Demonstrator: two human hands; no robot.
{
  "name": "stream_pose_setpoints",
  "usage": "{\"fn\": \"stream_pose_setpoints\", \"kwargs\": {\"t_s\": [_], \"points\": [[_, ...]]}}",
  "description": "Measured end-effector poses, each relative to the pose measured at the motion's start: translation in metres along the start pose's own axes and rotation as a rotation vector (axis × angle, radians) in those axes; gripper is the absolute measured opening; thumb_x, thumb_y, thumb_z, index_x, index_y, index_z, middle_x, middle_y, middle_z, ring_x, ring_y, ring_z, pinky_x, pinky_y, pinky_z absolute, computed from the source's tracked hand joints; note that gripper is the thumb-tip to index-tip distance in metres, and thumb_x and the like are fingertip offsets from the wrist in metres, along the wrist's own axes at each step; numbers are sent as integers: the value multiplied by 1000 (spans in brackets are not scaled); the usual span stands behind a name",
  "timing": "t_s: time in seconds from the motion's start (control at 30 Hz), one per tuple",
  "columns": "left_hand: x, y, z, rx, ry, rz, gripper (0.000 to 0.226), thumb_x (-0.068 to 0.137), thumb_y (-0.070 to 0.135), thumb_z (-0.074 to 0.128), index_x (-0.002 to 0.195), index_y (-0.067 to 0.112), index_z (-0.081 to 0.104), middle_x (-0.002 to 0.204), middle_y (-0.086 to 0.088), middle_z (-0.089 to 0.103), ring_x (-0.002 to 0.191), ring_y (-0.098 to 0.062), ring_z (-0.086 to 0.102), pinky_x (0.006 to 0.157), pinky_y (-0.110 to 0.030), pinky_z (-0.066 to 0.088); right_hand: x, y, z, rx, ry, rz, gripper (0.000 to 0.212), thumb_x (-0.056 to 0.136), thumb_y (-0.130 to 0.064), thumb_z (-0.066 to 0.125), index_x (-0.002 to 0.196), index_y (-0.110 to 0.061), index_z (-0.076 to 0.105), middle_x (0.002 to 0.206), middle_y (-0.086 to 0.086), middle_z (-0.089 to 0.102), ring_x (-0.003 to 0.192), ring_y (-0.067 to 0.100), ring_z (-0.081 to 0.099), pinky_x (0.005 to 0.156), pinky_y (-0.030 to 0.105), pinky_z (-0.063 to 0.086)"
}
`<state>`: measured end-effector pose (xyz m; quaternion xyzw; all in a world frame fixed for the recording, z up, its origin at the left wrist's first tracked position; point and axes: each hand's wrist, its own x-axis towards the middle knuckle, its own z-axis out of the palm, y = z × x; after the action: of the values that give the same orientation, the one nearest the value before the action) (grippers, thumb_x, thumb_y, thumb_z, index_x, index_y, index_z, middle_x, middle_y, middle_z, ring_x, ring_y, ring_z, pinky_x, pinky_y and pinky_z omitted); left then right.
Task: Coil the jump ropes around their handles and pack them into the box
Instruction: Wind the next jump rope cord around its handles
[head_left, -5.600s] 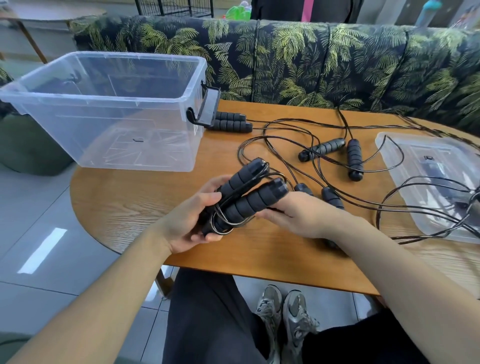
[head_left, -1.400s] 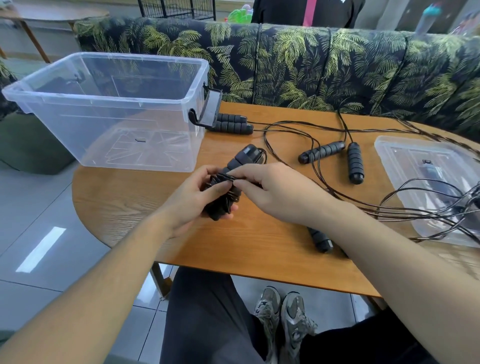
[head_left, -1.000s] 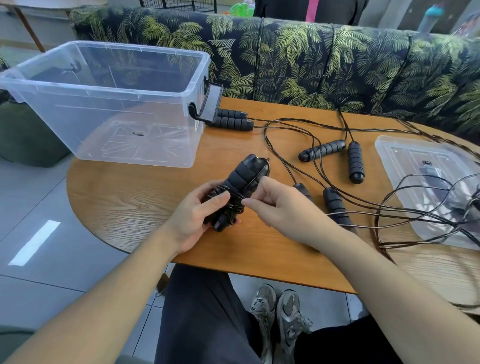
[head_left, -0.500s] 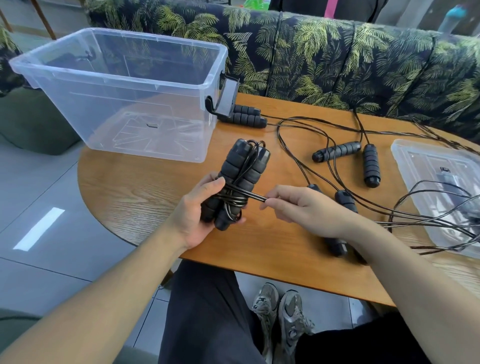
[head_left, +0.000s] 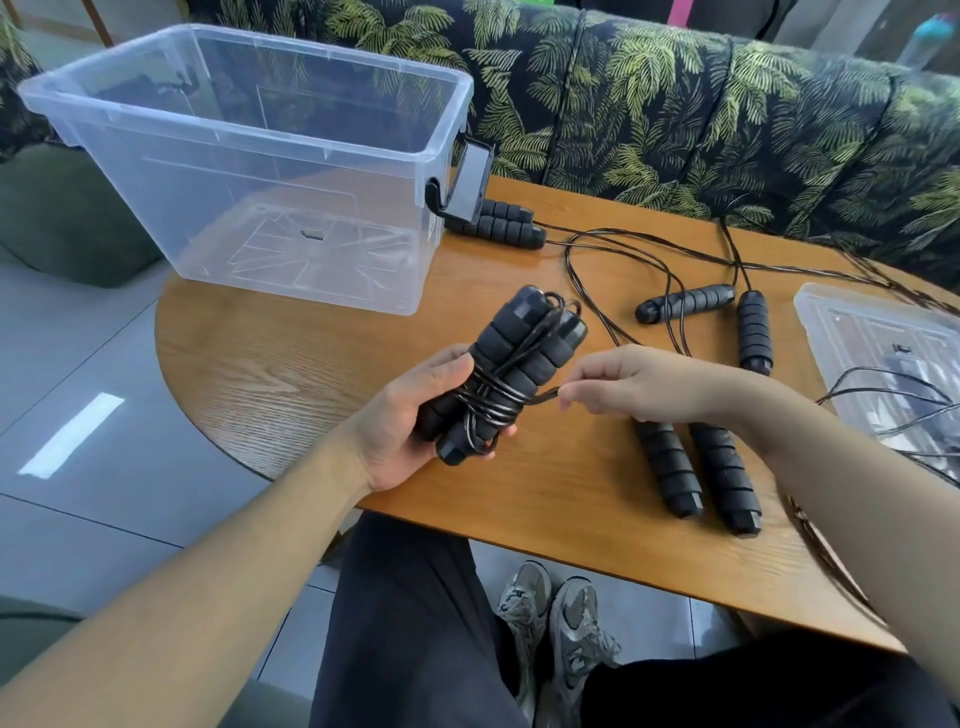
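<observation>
A clear plastic box (head_left: 249, 156) sits on the left end of the round wooden table (head_left: 291, 374). Nothing is in it. A black clip (head_left: 465, 184) hangs on the box's right side. Just right of that clip lie two black foam handles (head_left: 498, 226), side by side on the table.

In front of the box, the left hand (head_left: 410, 421) holds a pair of black handles (head_left: 511, 364) pressed together. Its fingers curl around the lower part of the pair. A black rope (head_left: 493, 400) is wrapped around the middle of these handles in several loops. The wrapped bundle is above the table and outside the box.

Right of the bundle, the right hand (head_left: 634, 384) pinches the loose end of that rope between thumb and finger. The other fingers are curled in.

Behind the right hand, two more handles (head_left: 685, 304) lie apart on the table, with thin black cords running between them. Under the right wrist lie two more handles (head_left: 696, 467), close together near the table's front edge.

At the far right of the table is a clear lid (head_left: 878, 353) with loose cords on it.

Behind the table is a sofa with a leaf pattern (head_left: 675, 104). Under the table are two gray sneakers (head_left: 550, 618).
</observation>
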<state>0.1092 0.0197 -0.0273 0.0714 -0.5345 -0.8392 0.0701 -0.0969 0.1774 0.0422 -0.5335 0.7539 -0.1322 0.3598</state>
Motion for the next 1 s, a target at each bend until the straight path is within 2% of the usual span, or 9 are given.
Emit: {"fn": "stream_pose_setpoints", "kwargs": {"t_s": [0.1,0.17,0.23,0.33,0.4,0.6,0.73,0.83,1.0], "points": [[1,1,-2,10,-43,-25,60,96,41,56,140,0,48,114,-25,62,89,-33,67,64,-40,55,12,-5,-2,-86,115,84,31,88,-55,64,74,-27,67,58,-14,57,55,-1,51,60,18,40],[1,2,-2,3,-111,-57,63,89,47,68,132,4,56,111,-23,64,86,-33,68,62,-37,56,16,-13,-7,-114,149,87,30,87,-41,71,64,-25,59,62,-10,55,59,7,49,62,25,41],[2,4,-3,13,-165,-100,58,84,48,74,125,8,61,107,-21,66,83,-32,70,59,-35,57,17,-24,-14,-162,129,62,27,89,-23,70,65,-26,58,67,-8,59,64,10,51,66,27,41],[4,5,-6,4,-203,-156,69,83,46,76,127,0,51,110,-30,61,80,-35,71,56,-35,57,22,-37,-19,-180,127,20,25,88,-12,66,68,-27,64,73,-5,66,69,12,56,68,31,49],[5,7,-10,-7,-232,-187,68,84,44,76,123,-2,44,111,-32,58,79,-36,71,54,-36,58,27,-40,-23,-157,124,2,22,87,-12,67,69,-24,67,70,-6,66,67,11,55,71,34,50],[10,16,-5,124,-297,-308,32,85,25,75,97,13,47,98,-32,64,79,-42,71,57,-43,60,24,-47,-24,-80,-73,12,3,84,-26,78,82,-25,76,76,-14,72,69,-4,60,77,24,47],[13,21,-1,233,-267,-363,42,84,26,72,118,14,49,110,-29,68,86,-44,71,62,-46,61,17,-50,-23,-87,-45,65,6,84,-31,77,86,-25,78,83,-14,74,81,-1,64,83,25,47],[15,26,3,399,-213,-378,58,83,30,74,136,20,52,121,-26,68,96,-45,71,76,-54,60,13,-57,-23,-91,19,105,9,83,-39,78,83,-29,78,87,-6,73,82,9,59,76,27,46],[20,44,17,750,-116,-350,38,95,35,67,132,26,58,115,-3,74,103,-22,73,99,-47,55,6,-72,-16,-109,159,84,12,85,-40,75,85,-28,78,82,-8,71,79,9,61,68,24,48]]}}
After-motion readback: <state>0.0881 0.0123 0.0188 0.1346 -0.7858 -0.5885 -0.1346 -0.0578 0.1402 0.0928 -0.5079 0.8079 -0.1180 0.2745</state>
